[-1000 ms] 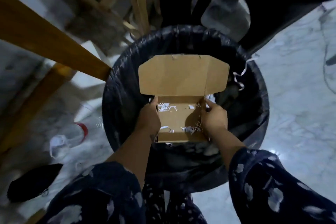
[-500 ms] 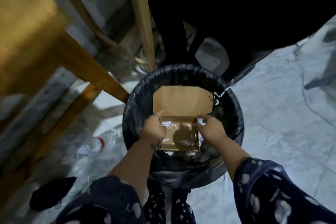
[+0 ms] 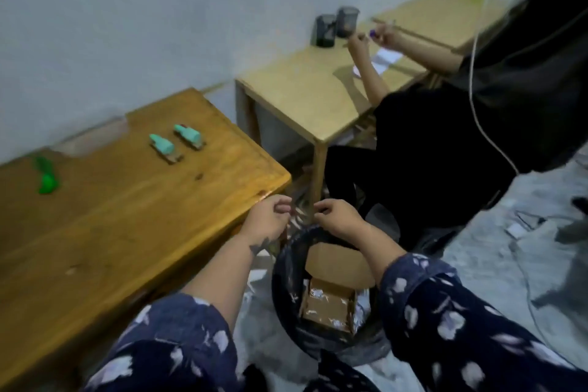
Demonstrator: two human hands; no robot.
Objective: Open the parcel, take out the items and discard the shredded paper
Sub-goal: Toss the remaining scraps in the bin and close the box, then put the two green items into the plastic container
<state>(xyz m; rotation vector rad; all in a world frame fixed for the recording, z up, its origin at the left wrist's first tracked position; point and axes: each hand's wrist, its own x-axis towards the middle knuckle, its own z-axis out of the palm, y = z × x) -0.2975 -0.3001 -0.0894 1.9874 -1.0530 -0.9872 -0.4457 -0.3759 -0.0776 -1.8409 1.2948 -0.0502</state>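
Parcel box (image 3: 329,305) of brown cardboard sits inside the black-lined bin (image 3: 286,302), its flap (image 3: 337,266) folded open toward the far side of the bin. The bin's near rim is partly covered by the person's dark flower-print sleeves (image 3: 445,321), and the right forearm crosses over the flap's right corner. Pale flecks of shredded paper (image 3: 318,293) cling inside the box, though blur makes them hard to tell apart from glare on the liner. Above the bin's far rim, both hands hover apart from the box. The left hand (image 3: 269,216) is loosely curled, fingers bent inward and holding nothing that can be seen; it sits just over the corner of the wooden table (image 3: 127,216) left of the bin. The right hand (image 3: 334,216) is beside it, fingers likewise half curled and empty as far as can be seen. Farther along that table, left of the bin, lie two small teal items (image 3: 175,143) and a green object (image 3: 47,178), all too blurred to identify. Beyond the bin stands a lighter wooden table (image 3: 302,95) with two dark cups (image 3: 337,29). A second person in black (image 3: 445,153) sits behind the bin, hands raised over that table.
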